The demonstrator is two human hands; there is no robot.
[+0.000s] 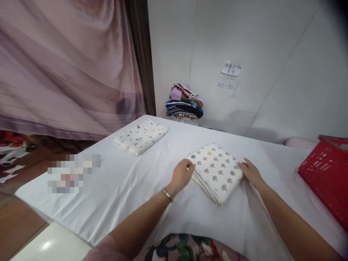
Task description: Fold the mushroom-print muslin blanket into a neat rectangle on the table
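A folded white cloth with grey tree prints [216, 170] lies on the white-covered table [136, 188]. My left hand [181, 175] grips its left edge with curled fingers; a bracelet is on that wrist. At the cloth's right edge, my right hand [251, 173] rests with fingers touching the fabric. A second folded patterned cloth [140, 136] lies farther back on the left, untouched.
A red plastic basket [326, 174] stands at the table's right edge. A stack of folded colourful clothes [185, 105] sits behind the table against the white wall. A pink curtain [67, 65] hangs at the left. A paper note [231, 69] is on the wall.
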